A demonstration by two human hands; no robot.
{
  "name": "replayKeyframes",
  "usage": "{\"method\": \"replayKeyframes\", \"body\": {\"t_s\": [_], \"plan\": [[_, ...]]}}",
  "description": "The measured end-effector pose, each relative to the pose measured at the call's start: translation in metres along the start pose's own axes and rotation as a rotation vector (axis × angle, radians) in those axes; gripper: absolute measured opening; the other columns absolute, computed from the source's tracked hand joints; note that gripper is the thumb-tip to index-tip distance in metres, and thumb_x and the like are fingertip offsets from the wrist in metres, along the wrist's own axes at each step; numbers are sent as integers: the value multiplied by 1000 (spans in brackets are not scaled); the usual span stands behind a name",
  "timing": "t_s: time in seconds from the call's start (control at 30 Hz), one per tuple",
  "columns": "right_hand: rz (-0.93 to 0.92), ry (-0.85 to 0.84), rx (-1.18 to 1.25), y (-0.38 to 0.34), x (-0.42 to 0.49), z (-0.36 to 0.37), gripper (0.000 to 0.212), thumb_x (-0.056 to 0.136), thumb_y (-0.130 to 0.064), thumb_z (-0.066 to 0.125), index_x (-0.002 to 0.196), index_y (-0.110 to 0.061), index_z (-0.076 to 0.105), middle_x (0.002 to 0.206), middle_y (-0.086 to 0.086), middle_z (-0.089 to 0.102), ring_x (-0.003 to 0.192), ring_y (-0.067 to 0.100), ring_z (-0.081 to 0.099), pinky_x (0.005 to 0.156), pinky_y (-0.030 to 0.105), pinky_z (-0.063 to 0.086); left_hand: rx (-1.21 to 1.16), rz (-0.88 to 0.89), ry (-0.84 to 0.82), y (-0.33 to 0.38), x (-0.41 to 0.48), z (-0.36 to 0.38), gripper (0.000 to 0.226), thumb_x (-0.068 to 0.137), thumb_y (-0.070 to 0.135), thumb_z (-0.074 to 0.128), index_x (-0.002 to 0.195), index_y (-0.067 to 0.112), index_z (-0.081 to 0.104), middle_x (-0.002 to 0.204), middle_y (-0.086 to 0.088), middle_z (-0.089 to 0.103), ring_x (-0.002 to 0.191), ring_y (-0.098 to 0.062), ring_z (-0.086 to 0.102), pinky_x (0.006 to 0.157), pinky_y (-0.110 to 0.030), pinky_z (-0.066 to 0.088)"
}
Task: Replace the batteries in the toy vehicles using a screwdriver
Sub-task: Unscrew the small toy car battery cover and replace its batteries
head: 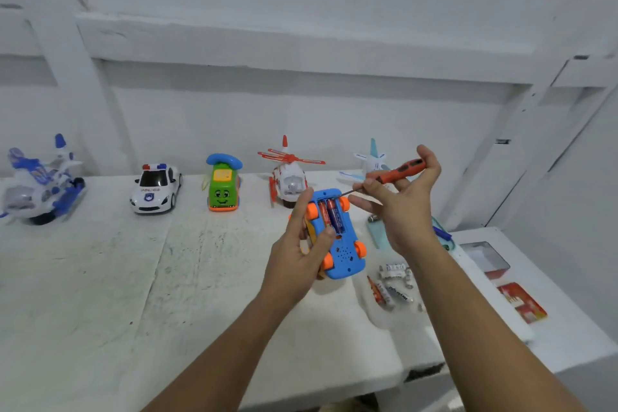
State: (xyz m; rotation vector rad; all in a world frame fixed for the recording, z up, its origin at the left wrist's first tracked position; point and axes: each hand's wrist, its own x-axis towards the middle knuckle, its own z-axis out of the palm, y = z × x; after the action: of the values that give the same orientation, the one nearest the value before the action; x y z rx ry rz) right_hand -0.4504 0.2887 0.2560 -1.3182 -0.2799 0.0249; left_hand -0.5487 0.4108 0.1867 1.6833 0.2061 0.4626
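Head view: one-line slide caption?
Left hand holds the upturned blue toy car, batteries exposed, while right hand grips an orange screwdriver.

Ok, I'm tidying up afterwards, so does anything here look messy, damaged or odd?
Mostly the loose batteries: they lie scattered at odd angles on the table, right of the blue car, which the left hand holds upside down with its battery bay uncovered. There is also a dark chip in the table's front edge.

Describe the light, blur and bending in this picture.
Head view: soft even light, no glare; the wide lens tilts the white wall beams; the loose batteries look smeared; the blue plastic toy car in the left hand and the orange-handled screwdriver in the right hand look sharper.
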Motion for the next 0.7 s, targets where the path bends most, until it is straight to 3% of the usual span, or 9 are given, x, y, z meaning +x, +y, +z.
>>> {"method": "replayKeyframes", "body": {"t_s": [0.13, 0.23, 0.37, 0.5, 0.6, 0.7], "plan": [[-109, 17, -68, -11, 2, -29, 83, 85, 16, 59, 137, -37, 21, 100, 19, 59, 76, 19, 72, 69, 39, 61, -12, -21, -16, 10, 2, 34, 58, 93, 41, 57, 123, 78, 25, 116, 15, 60, 108, -12, 65, 65, -38, 62], [-173, 13, -115, -12, 5, -47, 81, 87, 15, 57, 136, -39, 21, 103, 21, 59, 80, 22, 73, 72, 40, 61, 5, -4, 0, 12, 2, 53, 59, 94, 39, 57, 126, 77, 25, 120, 9, 60, 110, -15, 64, 69, -38, 62], [-286, -3, -228, -10, 6, -67, 77, 90, 11, 55, 135, -42, 20, 103, 21, 58, 83, 33, 72, 78, 44, 61, 45, 2, -2, 14, 2, 74, 58, 94, 42, 57, 129, 75, 24, 115, 14, 60, 109, -17, 64, 75, -44, 61], [-336, -48, -299, -11, 5, -79, 71, 93, 8, 51, 132, -41, 18, 105, 20, 54, 70, 29, 73, 79, 41, 61, 79, 8, -20, 16, 2, 89, 58, 94, 42, 57, 126, 78, 23, 114, 25, 58, 105, -1, 62, 76, -42, 61], [-306, -66, -298, -12, 9, -90, 73, 92, 12, 48, 131, -42, 17, 95, 11, 53, 69, 30, 72, 77, 40, 61, 145, 10, -56, 18, 0, 96, 60, 95, 43, 55, 124, 79, 18, 124, 23, 54, 101, 17, 51, 86, -35, 58], [-226, -62, -237, -13, 14, -102, 76, 92, 14, 47, 133, -41, 16, 87, 10, 55, 66, 32, 71, 74, 41, 61, 179, 15, -97, 19, -3, 102, 61, 94, 44, 55, 135, 69, 18, 132, 22, 52, 102, 19, 47, 91, -26, 53]]}}
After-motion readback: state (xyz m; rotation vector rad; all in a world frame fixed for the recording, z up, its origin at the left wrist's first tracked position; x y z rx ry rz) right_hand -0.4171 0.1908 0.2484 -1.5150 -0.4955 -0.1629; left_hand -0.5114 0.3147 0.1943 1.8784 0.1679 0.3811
